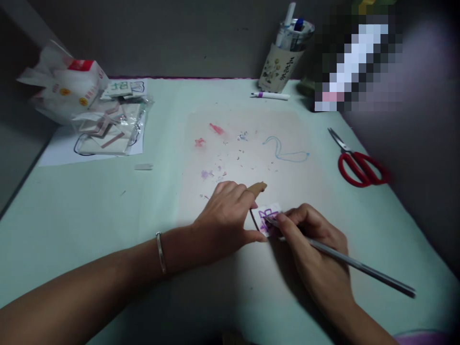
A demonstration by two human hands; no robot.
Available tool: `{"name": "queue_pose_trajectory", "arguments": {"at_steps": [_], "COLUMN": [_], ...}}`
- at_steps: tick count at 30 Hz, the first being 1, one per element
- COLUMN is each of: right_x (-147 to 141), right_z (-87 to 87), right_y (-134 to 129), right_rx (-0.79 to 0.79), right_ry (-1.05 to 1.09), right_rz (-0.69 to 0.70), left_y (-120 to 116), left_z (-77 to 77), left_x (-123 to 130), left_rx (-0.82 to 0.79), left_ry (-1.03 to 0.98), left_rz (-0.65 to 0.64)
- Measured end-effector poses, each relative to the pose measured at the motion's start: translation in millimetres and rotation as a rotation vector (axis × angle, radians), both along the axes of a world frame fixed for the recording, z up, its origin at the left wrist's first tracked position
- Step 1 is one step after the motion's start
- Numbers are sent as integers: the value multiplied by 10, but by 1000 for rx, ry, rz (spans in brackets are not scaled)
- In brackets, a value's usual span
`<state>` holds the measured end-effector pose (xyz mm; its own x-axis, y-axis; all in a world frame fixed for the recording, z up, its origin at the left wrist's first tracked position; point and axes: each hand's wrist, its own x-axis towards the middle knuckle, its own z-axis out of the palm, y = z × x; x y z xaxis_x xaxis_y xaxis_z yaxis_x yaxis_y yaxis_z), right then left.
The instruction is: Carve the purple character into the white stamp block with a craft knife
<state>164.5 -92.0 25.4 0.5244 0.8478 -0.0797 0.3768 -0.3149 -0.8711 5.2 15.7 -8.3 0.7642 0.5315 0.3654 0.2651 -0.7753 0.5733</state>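
Two forearms (89,282), right hand (319,242) gripping one slim tool (359,266), left hand (230,211) pinching one block (273,208)

Two bare hands work close together, fingers bent.

The left forearm (89,285) reaches in from the lower left; the left hand (228,208) lies back upward, fingers curled, its thumb (253,235) stretched out apart below them. The right forearm (372,326) rises from the lower right; the right hand (321,249) is curled in a pen-like pinch, fingertips pointing toward the left hand.
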Motion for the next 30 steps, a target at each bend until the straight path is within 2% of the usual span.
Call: {"name": "queue_pose_trajectory", "arguments": {"at_steps": [13, 21, 30], "right_x": [-34, -11, 27], "right_z": [-17, -31, -36], "right_y": [-34, -28, -33], "right_rx": [43, -20, -10], "right_ry": [53, 21, 47], "right_rz": [48, 13, -1], "left_y": [-18, -52, -68], "left_z": [-12, 15, 12], "left_x": [12, 6, -1], "left_rx": [23, 12, 9], "left_ry": [-16, 16, -6], "left_rz": [30, 35, 39]}}
